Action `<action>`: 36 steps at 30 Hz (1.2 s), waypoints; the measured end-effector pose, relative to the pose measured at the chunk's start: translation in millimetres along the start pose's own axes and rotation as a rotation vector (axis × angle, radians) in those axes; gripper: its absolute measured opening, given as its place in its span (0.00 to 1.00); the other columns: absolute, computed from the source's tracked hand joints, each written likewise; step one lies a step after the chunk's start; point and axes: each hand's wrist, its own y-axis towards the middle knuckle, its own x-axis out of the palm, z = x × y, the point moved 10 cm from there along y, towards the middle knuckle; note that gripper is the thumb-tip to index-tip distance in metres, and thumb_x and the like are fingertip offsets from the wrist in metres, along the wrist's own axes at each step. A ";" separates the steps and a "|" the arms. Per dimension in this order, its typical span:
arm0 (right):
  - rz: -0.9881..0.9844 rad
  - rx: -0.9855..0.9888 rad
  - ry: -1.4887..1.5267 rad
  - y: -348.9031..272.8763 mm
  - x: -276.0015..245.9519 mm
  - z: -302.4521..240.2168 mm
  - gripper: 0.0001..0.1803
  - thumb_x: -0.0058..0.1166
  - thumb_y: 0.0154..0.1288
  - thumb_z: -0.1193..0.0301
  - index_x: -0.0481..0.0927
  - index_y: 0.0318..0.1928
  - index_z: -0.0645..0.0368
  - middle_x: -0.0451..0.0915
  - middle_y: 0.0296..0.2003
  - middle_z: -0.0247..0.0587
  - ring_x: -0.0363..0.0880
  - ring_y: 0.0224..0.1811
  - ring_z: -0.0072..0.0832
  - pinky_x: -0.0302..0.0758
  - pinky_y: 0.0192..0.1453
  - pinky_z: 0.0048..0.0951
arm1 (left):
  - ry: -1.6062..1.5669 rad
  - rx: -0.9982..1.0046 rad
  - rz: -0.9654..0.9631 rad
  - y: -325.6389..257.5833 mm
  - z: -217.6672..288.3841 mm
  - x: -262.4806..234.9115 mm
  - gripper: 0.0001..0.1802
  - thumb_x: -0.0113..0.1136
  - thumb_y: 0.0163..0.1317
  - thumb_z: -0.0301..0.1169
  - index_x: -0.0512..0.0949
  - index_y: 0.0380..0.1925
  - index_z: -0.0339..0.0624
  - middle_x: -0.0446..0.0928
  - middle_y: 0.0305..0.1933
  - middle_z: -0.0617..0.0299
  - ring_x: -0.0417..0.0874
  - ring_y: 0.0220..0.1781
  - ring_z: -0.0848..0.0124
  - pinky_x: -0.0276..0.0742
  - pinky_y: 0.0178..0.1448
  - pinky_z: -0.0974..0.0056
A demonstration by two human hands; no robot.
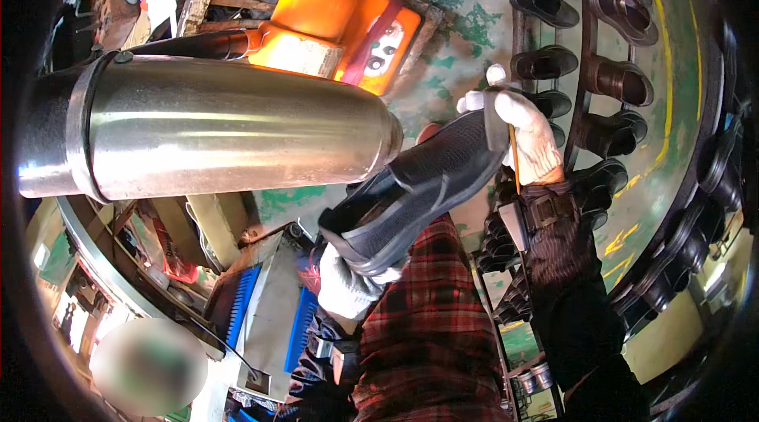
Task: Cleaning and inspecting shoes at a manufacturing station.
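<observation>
A black slip-on shoe [419, 185] with a mesh upper is held up at a tilt in front of me, its opening toward the lower left. My left hand [344, 287], in a white knit glove, is closed on the heel end. At the toe end, my right hand [528, 133], gloved in white too, grips the shoe from the far right. A thin wooden stick [515, 159] with a pale flat lower end runs down by the right palm and wrist. Whether the right fingers also hold that stick, I cannot tell.
A large shiny metal cylinder [229, 129] juts in from the left, its rounded end close to the shoe. Behind it sits an orange machine casing [316, 11]. Racks of dark shoes [545, 62] line the right. Blue bristle strips [243, 307] edge a grey unit at lower left.
</observation>
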 end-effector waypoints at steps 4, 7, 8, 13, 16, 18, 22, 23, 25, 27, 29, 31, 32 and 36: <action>0.120 0.012 -0.195 -5.0 40.9 -19.4 0.14 0.54 0.67 0.65 0.82 0.45 0.64 0.84 0.42 0.43 0.83 0.45 0.30 0.78 0.52 0.31 | 0.087 0.096 -0.016 -5.7 17.0 -29.3 0.26 0.43 0.71 0.40 0.69 0.61 0.34 0.78 0.55 0.43 0.84 0.43 0.52 0.87 0.28 0.63; 0.110 -0.121 -0.153 -1.0 47.4 -27.3 0.10 0.58 0.65 0.68 0.83 0.43 0.61 0.85 0.39 0.39 0.83 0.42 0.28 0.78 0.50 0.28 | -0.286 -0.154 0.040 -10.9 -5.8 -27.9 0.24 0.48 0.68 0.38 0.73 0.60 0.38 0.80 0.53 0.45 0.85 0.43 0.55 0.86 0.27 0.65; 0.111 -0.121 -0.153 1.6 43.0 -26.1 0.10 0.58 0.65 0.68 0.83 0.43 0.61 0.85 0.39 0.39 0.83 0.42 0.28 0.78 0.50 0.28 | -0.286 -0.154 0.040 -10.5 -7.6 -25.2 0.24 0.48 0.68 0.38 0.73 0.60 0.38 0.80 0.53 0.45 0.85 0.43 0.55 0.86 0.27 0.65; 0.065 -0.050 0.098 20.3 -1.3 -21.6 0.10 0.56 0.68 0.68 0.80 0.44 0.60 0.84 0.41 0.46 0.84 0.43 0.36 0.80 0.54 0.37 | -0.226 -0.146 -0.062 9.4 -18.8 18.2 0.27 0.43 0.73 0.42 0.67 0.64 0.35 0.76 0.56 0.39 0.85 0.36 0.46 0.86 0.24 0.65; -0.123 -0.099 0.338 -2.2 9.8 -42.5 0.17 0.57 0.69 0.66 0.76 0.55 0.58 0.84 0.46 0.50 0.84 0.47 0.42 0.82 0.53 0.47 | 0.050 -0.002 -0.066 18.0 -13.3 34.6 0.33 0.43 0.72 0.49 0.63 0.67 0.34 0.73 0.60 0.36 0.83 0.46 0.37 0.88 0.28 0.62; -0.137 -0.159 0.376 -24.5 11.1 -39.6 0.18 0.56 0.70 0.65 0.73 0.57 0.55 0.83 0.47 0.50 0.85 0.47 0.44 0.84 0.50 0.48 | -0.130 -0.255 -0.188 21.4 -26.4 18.2 0.35 0.47 0.70 0.54 0.64 0.68 0.41 0.73 0.62 0.40 0.80 0.52 0.35 0.82 0.48 0.32; -0.002 -0.184 0.317 -55.4 -9.1 -47.2 0.15 0.58 0.70 0.63 0.77 0.51 0.57 0.83 0.44 0.48 0.83 0.50 0.45 0.80 0.56 0.49 | -0.046 -0.354 -0.297 -17.4 -41.0 18.9 0.43 0.48 0.68 0.57 0.53 0.73 0.40 0.63 0.68 0.32 0.74 0.56 0.28 0.90 0.38 0.54; 0.020 -0.061 0.284 -48.6 0.7 -29.4 0.12 0.60 0.68 0.65 0.81 0.43 0.61 0.84 0.37 0.47 0.85 0.42 0.39 0.83 0.51 0.43 | -0.124 -0.303 -0.292 -27.8 -32.2 17.6 0.39 0.46 0.70 0.53 0.55 0.72 0.39 0.65 0.66 0.33 0.76 0.55 0.32 0.90 0.38 0.53; 0.341 0.024 0.196 -56.8 -17.8 -22.6 0.14 0.59 0.68 0.64 0.80 0.42 0.64 0.84 0.37 0.45 0.84 0.40 0.35 0.82 0.48 0.36 | -0.250 -0.377 -0.404 -35.3 -39.2 26.6 0.30 0.40 0.75 0.46 0.63 0.67 0.35 0.74 0.60 0.38 0.82 0.53 0.49 0.87 0.47 0.50; 0.448 0.066 -0.004 -50.6 -25.9 -21.4 0.12 0.59 0.67 0.65 0.81 0.42 0.62 0.84 0.36 0.41 0.84 0.39 0.33 0.81 0.46 0.32 | -0.235 -0.262 -0.177 -26.5 -39.0 0.6 0.25 0.39 0.75 0.39 0.67 0.64 0.35 0.77 0.57 0.46 0.84 0.50 0.56 0.88 0.41 0.60; 0.413 0.098 -0.029 -32.6 -27.8 -24.0 0.14 0.61 0.65 0.63 0.81 0.43 0.61 0.82 0.36 0.44 0.83 0.35 0.36 0.81 0.42 0.37 | -0.265 -0.258 -0.141 -25.7 -44.2 16.3 0.21 0.40 0.74 0.33 0.70 0.61 0.35 0.79 0.53 0.45 0.86 0.45 0.54 0.90 0.36 0.62; 0.389 0.168 0.025 -20.7 -0.8 -16.8 0.17 0.63 0.63 0.62 0.79 0.45 0.60 0.80 0.35 0.47 0.82 0.30 0.40 0.82 0.37 0.45 | -0.481 -0.219 -0.122 -5.8 -37.1 -16.3 0.23 0.44 0.74 0.34 0.67 0.64 0.34 0.75 0.59 0.44 0.83 0.51 0.58 0.87 0.46 0.64; 0.396 0.162 0.026 -14.6 -5.3 -19.0 0.17 0.63 0.63 0.62 0.79 0.45 0.60 0.80 0.35 0.47 0.82 0.30 0.40 0.82 0.37 0.45 | -0.388 -0.246 -0.370 -11.7 -41.5 21.4 0.26 0.47 0.73 0.35 0.63 0.67 0.33 0.72 0.62 0.43 0.82 0.55 0.61 0.85 0.54 0.66; 0.367 0.194 -0.048 19.7 21.5 -9.1 0.15 0.61 0.65 0.63 0.79 0.44 0.61 0.82 0.36 0.45 0.83 0.33 0.38 0.83 0.37 0.44 | -0.437 -0.108 -0.323 -8.7 -24.9 23.8 0.27 0.44 0.75 0.39 0.63 0.67 0.36 0.70 0.63 0.39 0.82 0.54 0.53 0.88 0.47 0.60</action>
